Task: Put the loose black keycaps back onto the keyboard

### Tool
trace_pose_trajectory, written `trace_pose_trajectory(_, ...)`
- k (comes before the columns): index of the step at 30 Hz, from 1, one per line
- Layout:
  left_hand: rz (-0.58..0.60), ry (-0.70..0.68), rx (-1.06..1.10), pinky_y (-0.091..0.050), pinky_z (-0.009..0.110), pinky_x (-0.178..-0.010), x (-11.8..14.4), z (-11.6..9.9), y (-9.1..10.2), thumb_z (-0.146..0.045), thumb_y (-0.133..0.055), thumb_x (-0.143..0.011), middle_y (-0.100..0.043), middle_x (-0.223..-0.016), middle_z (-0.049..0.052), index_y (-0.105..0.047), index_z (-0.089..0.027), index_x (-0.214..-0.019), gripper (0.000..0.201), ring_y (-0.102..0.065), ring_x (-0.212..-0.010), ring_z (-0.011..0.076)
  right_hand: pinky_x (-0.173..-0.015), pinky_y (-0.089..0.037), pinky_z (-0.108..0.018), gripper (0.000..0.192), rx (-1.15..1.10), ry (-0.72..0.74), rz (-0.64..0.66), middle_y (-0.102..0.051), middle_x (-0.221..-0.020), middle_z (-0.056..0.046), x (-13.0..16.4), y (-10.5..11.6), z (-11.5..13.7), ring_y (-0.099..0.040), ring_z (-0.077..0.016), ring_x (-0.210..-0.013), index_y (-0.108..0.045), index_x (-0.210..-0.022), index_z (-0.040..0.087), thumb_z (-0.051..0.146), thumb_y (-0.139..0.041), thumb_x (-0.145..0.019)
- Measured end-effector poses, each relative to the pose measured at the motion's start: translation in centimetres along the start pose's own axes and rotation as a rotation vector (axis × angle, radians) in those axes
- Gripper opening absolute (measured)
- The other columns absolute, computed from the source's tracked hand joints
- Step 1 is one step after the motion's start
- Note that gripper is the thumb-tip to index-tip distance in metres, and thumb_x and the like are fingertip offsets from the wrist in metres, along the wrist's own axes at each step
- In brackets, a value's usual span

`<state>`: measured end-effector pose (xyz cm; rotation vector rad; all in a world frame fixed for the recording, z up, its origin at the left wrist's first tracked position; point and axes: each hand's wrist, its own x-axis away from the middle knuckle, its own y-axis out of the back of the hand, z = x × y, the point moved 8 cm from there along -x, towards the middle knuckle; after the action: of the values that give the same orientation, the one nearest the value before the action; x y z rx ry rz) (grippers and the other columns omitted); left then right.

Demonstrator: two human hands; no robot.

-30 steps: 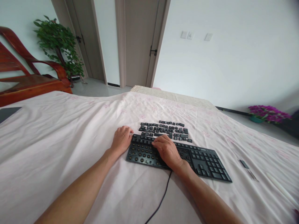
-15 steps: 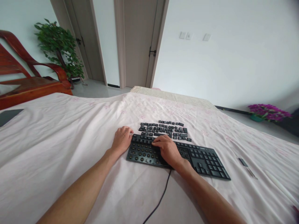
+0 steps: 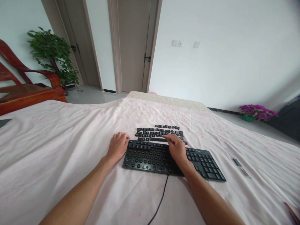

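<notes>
Your left hand [image 3: 117, 146] rests curled at the left end of the keyboard [image 3: 164, 157] on the bed [image 3: 58, 140]. Your right hand [image 3: 177, 147] reaches over it, fingers pinched at the loose keycaps [image 3: 157, 132] just beyond.

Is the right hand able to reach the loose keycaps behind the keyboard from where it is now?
Probably yes. The right hand is stretched over the keyboard, and its fingertips are already at the near edge of the loose keycaps. Nothing lies between them on the cloth.
</notes>
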<state>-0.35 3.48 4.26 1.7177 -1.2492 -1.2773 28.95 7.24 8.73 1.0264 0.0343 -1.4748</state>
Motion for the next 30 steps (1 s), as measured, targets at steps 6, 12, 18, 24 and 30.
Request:
trace_pose_trajectory(6,-0.012,-0.021,0.010,-0.039,0.037,-0.096,0.0,0.0,-0.1,-0.019,-0.052,-0.089,-0.061,-0.111,0.006,-0.062,-0.022,-0.100,0.015,-0.053,-0.105,0.0228,-0.089,-0.052,-0.037,0.035,0.007,-0.056,-0.016,-0.073,-0.098,-0.005,-0.3,0.0,-1.6,-0.067,-0.0203,-0.094,-0.077,-0.096,0.023,0.011,-0.046,-0.084)
trace_pose_trajectory(12,-0.028,-0.023,0.012,-0.039,0.038,-0.095,-0.1,0.2,-0.3,-0.019,-0.051,-0.090,-0.061,-0.110,0.006,-0.062,-0.022,-0.099,0.015,-0.052,-0.103,0.0230,-0.089,-0.052,-0.035,0.038,0.017,-0.037,-0.022,-0.073,-0.098,-0.005,-0.1,-0.3,-1.4,-0.067,-0.0197,-0.094,-0.077,-0.097,0.024,0.009,-0.045,-0.083)
trace_pose_trajectory(18,-0.021,-0.016,0.016,-0.039,0.037,-0.094,-0.1,0.1,-0.3,-0.019,-0.051,-0.089,-0.061,-0.110,0.006,-0.062,-0.023,-0.099,0.015,-0.053,-0.103,0.0227,-0.090,-0.051,-0.035,0.034,0.067,-0.036,-0.041,-0.073,-0.099,-0.005,0.1,-0.2,-1.4,-0.067,-0.0204,-0.095,-0.076,-0.098,0.024,0.012,-0.047,-0.086)
trace_pose_trajectory(24,-0.025,-0.012,0.013,-0.040,0.038,-0.094,-0.2,0.1,-0.2,-0.019,-0.050,-0.089,-0.062,-0.110,0.006,-0.062,-0.022,-0.098,0.015,-0.053,-0.102,0.0232,-0.089,-0.050,-0.035,0.024,0.091,-0.079,-0.024,-0.072,-0.100,-0.005,0.1,0.0,-1.0,-0.065,-0.0212,-0.094,-0.076,-0.102,0.025,0.022,-0.056,-0.088)
trace_pose_trajectory(30,-0.016,-0.018,0.013,-0.040,0.038,-0.094,-0.2,0.1,-0.3,-0.023,-0.049,-0.091,-0.061,-0.110,0.006,-0.062,-0.022,-0.098,0.015,-0.053,-0.102,0.0237,-0.087,-0.049,-0.032,0.019,0.069,-0.102,0.013,-0.073,-0.100,-0.003,-1.7,1.6,0.4,-0.066,-0.0202,-0.095,-0.076,-0.098,0.026,0.031,-0.060,-0.089)
